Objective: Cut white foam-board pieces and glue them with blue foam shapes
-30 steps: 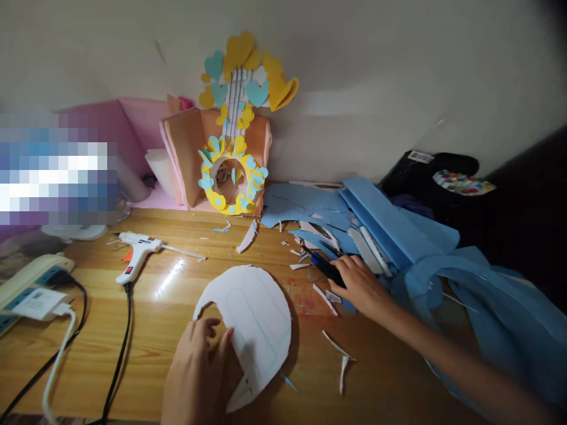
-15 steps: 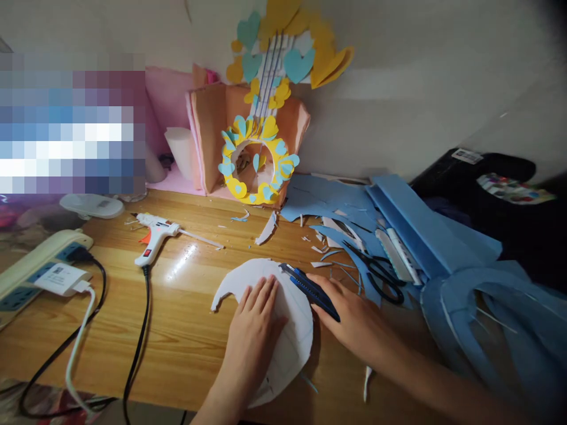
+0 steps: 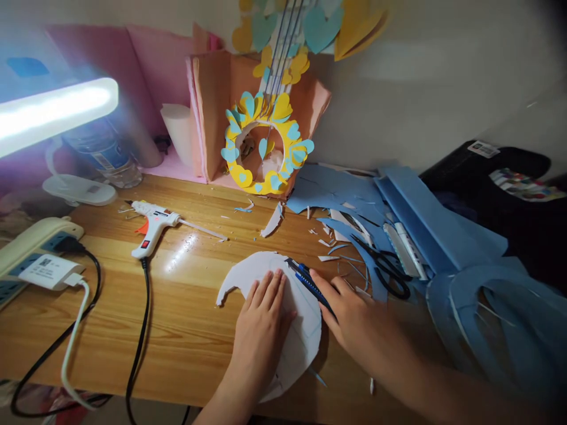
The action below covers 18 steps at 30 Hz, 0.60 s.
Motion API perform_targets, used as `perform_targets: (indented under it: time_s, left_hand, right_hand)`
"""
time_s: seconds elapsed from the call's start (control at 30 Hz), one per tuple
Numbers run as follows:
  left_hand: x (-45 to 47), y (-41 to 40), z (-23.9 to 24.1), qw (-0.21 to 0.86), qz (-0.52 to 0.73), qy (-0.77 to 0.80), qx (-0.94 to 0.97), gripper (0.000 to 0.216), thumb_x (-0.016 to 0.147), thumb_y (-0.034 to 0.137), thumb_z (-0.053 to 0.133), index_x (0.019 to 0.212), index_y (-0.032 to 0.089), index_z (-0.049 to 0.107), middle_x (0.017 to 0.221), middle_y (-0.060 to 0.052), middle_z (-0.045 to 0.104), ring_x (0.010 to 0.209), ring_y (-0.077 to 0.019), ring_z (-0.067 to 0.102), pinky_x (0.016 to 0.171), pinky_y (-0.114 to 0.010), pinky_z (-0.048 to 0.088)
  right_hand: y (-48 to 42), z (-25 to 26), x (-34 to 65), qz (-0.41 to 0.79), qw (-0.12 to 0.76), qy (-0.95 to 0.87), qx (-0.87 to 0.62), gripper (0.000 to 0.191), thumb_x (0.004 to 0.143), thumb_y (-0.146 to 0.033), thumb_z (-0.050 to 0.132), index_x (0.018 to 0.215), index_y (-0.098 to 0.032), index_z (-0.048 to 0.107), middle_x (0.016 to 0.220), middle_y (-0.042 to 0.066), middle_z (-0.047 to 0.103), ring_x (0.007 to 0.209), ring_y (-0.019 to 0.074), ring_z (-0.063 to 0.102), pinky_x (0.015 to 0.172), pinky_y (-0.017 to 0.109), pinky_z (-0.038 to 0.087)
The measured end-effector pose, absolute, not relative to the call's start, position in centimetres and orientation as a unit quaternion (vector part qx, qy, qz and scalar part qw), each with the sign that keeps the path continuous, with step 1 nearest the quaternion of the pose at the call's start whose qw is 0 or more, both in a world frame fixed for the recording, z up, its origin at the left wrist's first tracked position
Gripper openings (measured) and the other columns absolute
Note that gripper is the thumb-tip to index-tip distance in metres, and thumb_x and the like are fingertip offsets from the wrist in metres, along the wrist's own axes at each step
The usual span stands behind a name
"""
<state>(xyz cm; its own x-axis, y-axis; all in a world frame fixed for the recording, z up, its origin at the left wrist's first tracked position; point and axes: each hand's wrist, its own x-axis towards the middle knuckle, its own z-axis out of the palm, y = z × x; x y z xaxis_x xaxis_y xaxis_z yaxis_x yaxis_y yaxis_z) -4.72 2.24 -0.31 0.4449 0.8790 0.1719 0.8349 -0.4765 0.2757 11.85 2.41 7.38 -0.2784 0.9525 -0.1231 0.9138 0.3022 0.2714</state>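
Note:
A white foam cut-out [image 3: 294, 348], roughly round with a notch at its left, lies on the wooden desk [image 3: 190, 330]. My left hand [image 3: 262, 323] rests flat on it, fingers stretched out. My right hand [image 3: 349, 316] grips a blue utility knife [image 3: 306, 281], whose tip sits on the cut-out's upper right edge. Black scissors [image 3: 384, 267] lie just right of the knife on blue foam scraps.
A white glue gun [image 3: 150, 225] with a black cord lies at the left, beside a power strip [image 3: 31, 251] and charger. A lit desk lamp [image 3: 53, 112] stands far left. A paper guitar model [image 3: 266, 124] leans on the wall. Blue foam sheets [image 3: 443, 236] pile up at the right.
My right hand took the knife from the blue scraps and brought it to the cut-out. My left hand moved from the cut-out's edge to lie flat on it. The view shifted down.

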Motion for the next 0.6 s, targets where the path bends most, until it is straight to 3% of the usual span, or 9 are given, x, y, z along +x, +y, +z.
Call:
perform_targets:
  time_s: [0.17,0.4,0.6]
  left_hand:
    - [-4.4,2.1,-0.2,0.077,0.13,0.52,0.841,0.055,0.091,0.031,0.049,0.14,0.009,0.037,0.146,-0.009,0.038,0.133,-0.0251,0.04,0.107,-0.043,0.042]
    - [-3.7,1.6,-0.1,0.049,0.098,0.542,0.833,0.052,0.093,0.028,0.044,0.141,0.011,0.035,0.148,-0.007,0.032,0.133,-0.0242,0.039,0.106,-0.042,0.042]
    - [-3.7,1.7,0.1,0.047,0.083,0.544,0.834,0.053,0.093,0.03,0.045,0.141,0.01,0.034,0.149,-0.008,0.031,0.134,-0.0241,0.037,0.107,-0.042,0.04]
  right_hand:
    - [2.4,8.2,10.4,0.156,0.162,0.808,0.545,0.051,0.078,-0.003,0.052,0.127,-0.014,0.055,0.081,0.009,0.067,0.051,0.0171,0.064,0.043,0.025,0.049]
    - [1.2,8.4,11.3,0.203,0.162,0.817,0.515,0.057,0.07,0.002,0.053,0.124,-0.017,0.059,0.077,0.006,0.065,0.048,0.0151,0.061,0.044,0.026,0.052]
    - [-0.1,8.6,12.2,0.194,0.167,0.818,0.515,0.061,0.067,0.004,0.05,0.122,-0.019,0.06,0.089,0.011,0.069,0.057,0.0175,0.066,0.043,0.024,0.052]
